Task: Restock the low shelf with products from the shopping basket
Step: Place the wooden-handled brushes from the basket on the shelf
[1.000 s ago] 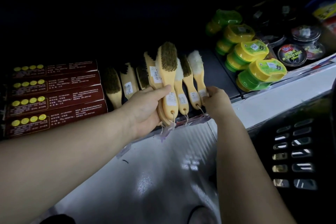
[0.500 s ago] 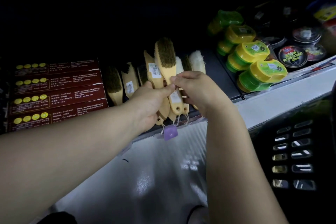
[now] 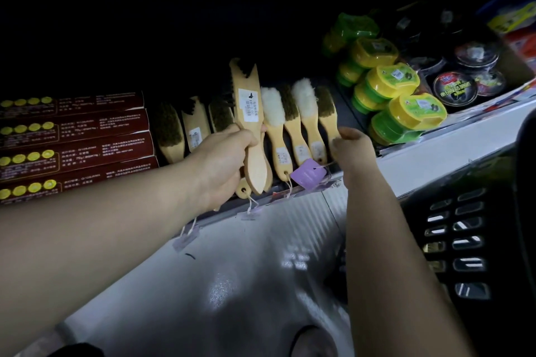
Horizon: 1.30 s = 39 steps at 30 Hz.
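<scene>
Low shelf [image 3: 347,109], dark inside, front edge white.

- Left hand [image 3: 229,159]: fingers wrapped round the handle of a labelled wooden brush [image 3: 250,124]. It is held upright, wooden back to the camera, in front of the shelf's row of brushes. Dark bristles just show at its top. A second handle [image 3: 243,191] with a hanging hole sits under the same hand, but I cannot tell whether that one is gripped too.
- Right hand [image 3: 352,151]: back of the hand toward the camera, fingers curled, pinching the handle end of the rightmost brush [image 3: 326,106], which lies on the shelf.
- Row between the hands, all lying handle-forward:
  - white fleece brush [image 3: 272,107]
  - dark-bristle brush [image 3: 290,109]
  - second fleece brush [image 3: 304,97]
- Purple tag [image 3: 309,174] hangs on a string at the shelf edge, just beside the right hand.
- More dark-bristle brushes [image 3: 169,132] lie to the left of the left hand.

Further out:
- Stacked red boxes [image 3: 75,136] with yellow dots fill the shelf's left end.
- Yellow-and-green tubs [image 3: 391,81] are stacked to the right of the brushes.
- Round black tins [image 3: 455,87] sit beyond the tubs.
- Black shopping basket [image 3: 420,226] stands at lower right beside the right forearm. Its contents are not visible.
- Glossy floor [image 3: 232,275] lies below.
</scene>
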Motion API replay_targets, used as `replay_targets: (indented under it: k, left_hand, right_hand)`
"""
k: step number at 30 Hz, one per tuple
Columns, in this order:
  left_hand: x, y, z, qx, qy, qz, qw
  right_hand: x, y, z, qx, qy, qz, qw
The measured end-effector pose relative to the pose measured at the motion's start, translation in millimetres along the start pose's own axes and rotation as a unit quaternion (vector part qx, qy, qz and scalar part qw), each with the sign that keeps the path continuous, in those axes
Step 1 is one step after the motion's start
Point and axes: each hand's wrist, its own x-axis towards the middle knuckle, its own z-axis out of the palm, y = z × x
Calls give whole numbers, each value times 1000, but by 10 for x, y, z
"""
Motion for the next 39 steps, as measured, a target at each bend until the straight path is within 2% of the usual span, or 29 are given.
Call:
replay_targets:
  k: [7, 11, 13, 15, 17, 22, 26, 29, 31, 33, 34, 35, 37, 39]
  left_hand:
    - [-5, -49, -30, 21, -55, -16, 998]
    - [13, -51, -38, 23, -50, -12, 998]
    - [27, -50, -45, 21, -39, -13, 999]
    - [32, -53, -45, 20, -32, -15, 999]
    - [25, -58, -36, 20, -32, -15, 999]
    - [-2, -81, 4, 14, -47, -20, 999]
    - [-15, -93, -11, 29, -58, -27, 998]
    - [-20, -96, -25, 50, -68, -25, 996]
    - [-12, -95, -28, 65, -64, -17, 996]
    - [8, -90, -29, 70, -57, -10, 996]
    - [17, -86, -28, 71, -55, -5, 996]
    - [26, -81, -25, 71, -53, 0, 996]
    - [50, -65, -12, 66, -49, 12, 997]
    - [72, -36, 7, 61, -55, 19, 996]
  right_hand:
    - [44, 75, -16, -76, -16, -54, 996]
    - [-15, -2, -82, -171, 58, -92, 979]
    - [-136, -94, -152, -250, 27, -61, 966]
    - [-277, -178, -185, -300, -57, 8, 952]
    - [-375, -228, -171, -345, -111, 36, 931]
    - [-442, -283, -133, -371, -138, 11, 918]
    - [-419, -311, -280, -324, -152, 29, 933]
    - [-395, -344, -375, -408, -125, 21, 904]
    - [-399, -357, -371, -440, -104, -44, 891]
    - [-455, -397, -317, -342, -118, -102, 927]
    - [-501, -425, -282, -261, -149, -105, 948]
    - [-546, -448, -236, -199, -207, -94, 953]
    - [-614, -445, -139, -136, -332, -65, 931]
    - [-622, -411, -74, -83, -389, -66, 915]
